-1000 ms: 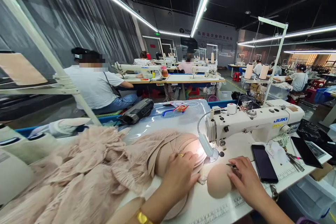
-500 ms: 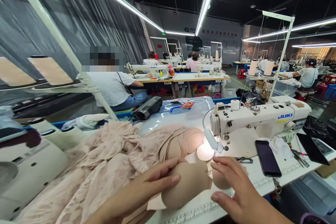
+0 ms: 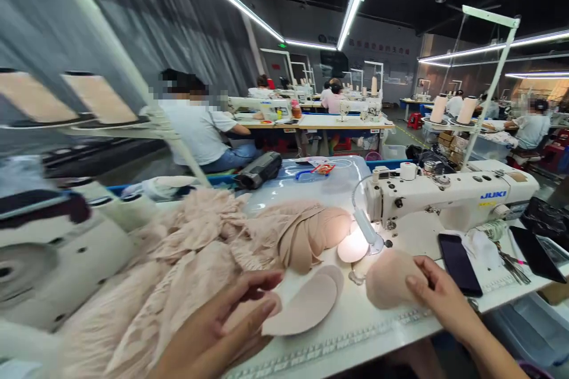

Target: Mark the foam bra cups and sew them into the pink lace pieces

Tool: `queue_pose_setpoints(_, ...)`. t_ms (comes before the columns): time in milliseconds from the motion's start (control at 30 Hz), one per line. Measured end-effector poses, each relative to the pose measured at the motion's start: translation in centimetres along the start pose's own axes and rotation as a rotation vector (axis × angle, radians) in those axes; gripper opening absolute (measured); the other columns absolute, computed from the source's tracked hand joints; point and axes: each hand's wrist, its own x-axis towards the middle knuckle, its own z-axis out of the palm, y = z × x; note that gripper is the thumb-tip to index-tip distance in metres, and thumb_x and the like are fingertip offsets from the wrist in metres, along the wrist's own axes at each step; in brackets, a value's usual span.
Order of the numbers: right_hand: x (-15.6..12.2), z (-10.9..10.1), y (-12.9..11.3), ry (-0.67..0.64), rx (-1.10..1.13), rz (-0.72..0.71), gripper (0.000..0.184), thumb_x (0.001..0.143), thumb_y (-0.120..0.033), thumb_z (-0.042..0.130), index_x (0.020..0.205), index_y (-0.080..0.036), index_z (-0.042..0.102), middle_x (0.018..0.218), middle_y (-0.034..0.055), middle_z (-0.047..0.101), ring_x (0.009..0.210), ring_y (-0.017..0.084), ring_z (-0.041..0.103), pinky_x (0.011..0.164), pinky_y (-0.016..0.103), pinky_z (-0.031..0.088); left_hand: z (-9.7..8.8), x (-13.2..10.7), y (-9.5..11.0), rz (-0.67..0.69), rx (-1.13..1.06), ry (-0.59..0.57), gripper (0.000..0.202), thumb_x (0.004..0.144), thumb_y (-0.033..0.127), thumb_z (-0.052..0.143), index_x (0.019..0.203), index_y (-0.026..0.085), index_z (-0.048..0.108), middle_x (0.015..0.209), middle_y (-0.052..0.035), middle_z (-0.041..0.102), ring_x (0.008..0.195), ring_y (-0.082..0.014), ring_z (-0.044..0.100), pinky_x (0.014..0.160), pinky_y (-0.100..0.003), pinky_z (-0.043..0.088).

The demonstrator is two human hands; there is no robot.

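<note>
On the right, my right hand (image 3: 438, 293) pinches the edge of a beige bra cup (image 3: 391, 281), slightly blurred, above the table in front of the sewing machine (image 3: 448, 198). My left hand (image 3: 231, 320) is at the lower left, thumb and forefinger apart. Its fingertips are beside the pale bra cups (image 3: 311, 305) lying with their hollow side up on the table; whether they touch is hard to tell. Beneath that hand is more beige material, partly hidden. Under the machine's lamp (image 3: 364, 228) rests another cup (image 3: 352, 247).
Beige lace fabric (image 3: 178, 260) is heaped on the left, with stacked cups (image 3: 304, 237) beside it. A phone (image 3: 460, 265), small tools (image 3: 513, 266) and a tablet-like dark slab (image 3: 537, 253) lie at right. Thread cones (image 3: 100, 98) stand at left. A co-worker (image 3: 195, 124) sits ahead.
The beige cup between my hands has left the middle, and my right hand has closed on a cup at the right. My left hand has drawn back leftward. The view has shifted slightly.
</note>
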Motion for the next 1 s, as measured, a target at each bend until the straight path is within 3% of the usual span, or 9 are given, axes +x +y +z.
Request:
queue_pose_setpoints(100, 1.7, -2.1, 3.4, 0.178, -0.4, -0.082, 0.051, 0.096, -0.06, 0.069, 0.129, -0.022, 0.071, 0.116, 0.0143, 0.076, 0.11, 0.037, 0.07, 0.103, 0.057, 0.054, 0.7, -0.8, 0.2, 0.222, 0.262, 0.102, 0.05, 0.086, 0.054, 0.079, 0.134, 0.039, 0.073, 0.142, -0.004, 0.073, 0.132, -0.0348, 0.068, 0.113, -0.047, 0.058)
queue_pose_setpoints(167, 2.0, -2.1, 4.5, 0.251, -0.557, -0.199, 0.047, 0.099, -0.056, 0.066, 0.134, -0.024, 0.071, 0.124, 0.016, 0.074, 0.119, 0.04, 0.068, 0.105, 0.063, 0.052, 3.0, -0.9, -0.3, 0.343, 0.405, 0.021, 0.067, 0.078, 0.04, 0.087, 0.142, 0.041, 0.068, 0.149, -0.005, 0.069, 0.137, -0.037, 0.064, 0.116, -0.052, 0.055)
queue_pose_setpoints(233, 1.8, -1.1, 3.8, 0.281, -0.628, -0.351, 0.039, 0.105, -0.047, 0.061, 0.137, -0.027, 0.068, 0.129, 0.0155, 0.072, 0.123, 0.039, 0.066, 0.104, 0.061, 0.054, 5.3, -0.6, -0.7, 0.389, 0.532, -0.068, 0.054, 0.081, 0.025, 0.08, 0.133, 0.037, 0.072, 0.145, -0.0061, 0.072, 0.132, -0.0376, 0.066, 0.113, -0.055, 0.055)
queue_pose_setpoints(333, 1.7, 1.6, 0.9, 0.149, -0.682, -0.564, 0.031, 0.109, -0.029, 0.055, 0.138, -0.03, 0.066, 0.132, 0.0138, 0.069, 0.124, 0.034, 0.065, 0.102, 0.054, 0.057, 7.1, 0.0, -0.5, 0.389, 0.607, -0.123, 0.027, 0.097, 0.012, 0.052, 0.1, 0.026, 0.075, 0.113, -0.0067, 0.08, 0.103, -0.0302, 0.074, 0.097, -0.048, 0.059)
queue_pose_setpoints(500, 4.6, 6.9, -2.1, -0.112, -0.926, -0.63, 0.015, 0.093, -0.011, 0.071, 0.099, -0.024, 0.074, 0.141, 0.0175, 0.066, 0.128, 0.041, 0.062, 0.099, 0.058, 0.057, 7.3, 0.8, -0.5, 0.429, 0.56, 0.011, 0.027, 0.107, 0.019, 0.046, 0.107, 0.025, 0.072, 0.099, -0.0065, 0.078, 0.09, -0.0282, 0.073, 0.085, -0.042, 0.057)
queue_pose_setpoints(600, 7.4, 9.5, -1.6, -0.183, -0.931, -0.551, 0.021, 0.088, -0.004, 0.071, 0.079, -0.022, 0.07, 0.115, 0.0137, 0.075, 0.108, 0.035, 0.069, 0.092, 0.051, 0.056, 8.9, 1.2, -0.9, 0.451, 0.626, -0.002, 0.022, 0.099, 0.013, 0.056, 0.111, 0.024, 0.072, 0.108, -0.0082, 0.08, 0.096, -0.0323, 0.073, 0.089, -0.047, 0.058)
queue_pose_setpoints(700, 9.2, 10.8, -1.5, -0.2, -0.83, -0.54, 0.027, 0.098, -0.004, 0.058, 0.085, -0.025, 0.07, 0.079, 0.0031, 0.069, 0.079, 0.023, 0.065, 0.077, 0.036, 0.055, 10.3, 1.4, -1.5, 0.459, 0.676, 0.012, 0.03, 0.093, 0.005, 0.054, 0.106, 0.023, 0.074, 0.105, -0.0085, 0.081, 0.094, -0.0325, 0.074, 0.086, -0.048, 0.06)
queue_pose_setpoints(867, 6.6, 10.0, -3.8, -0.21, -0.66, -0.597, 0.024, 0.101, -0.01, 0.051, 0.095, -0.025, 0.069, 0.091, 0.0066, 0.069, 0.081, 0.023, 0.062, 0.076, 0.037, 0.051, 6.9, 0.3, -3.8, 0.286, 0.151, 0.205, 0.027, 0.105, 0.037, 0.055, 0.125, 0.03, 0.07, 0.114, -0.0067, 0.082, 0.102, -0.0295, 0.078, 0.089, -0.04, 0.066)
queue_pose_setpoints(1000, 4.0, 10.9, -5.6, -0.318, -0.104, -0.286, 0.011, 0.1, -0.03, 0.062, 0.094, -0.024, 0.068, 0.087, 0.0018, 0.065, 0.08, 0.021, 0.06, 0.074, 0.033, 0.05, 1.4, -1.4, -4.9, -0.065, -0.373, 0.214, 0.059, 0.094, 0.063, 0.065, 0.14, 0.026, 0.065, 0.116, -0.0107, 0.083, 0.11, -0.0353, 0.079, 0.095, -0.048, 0.067)
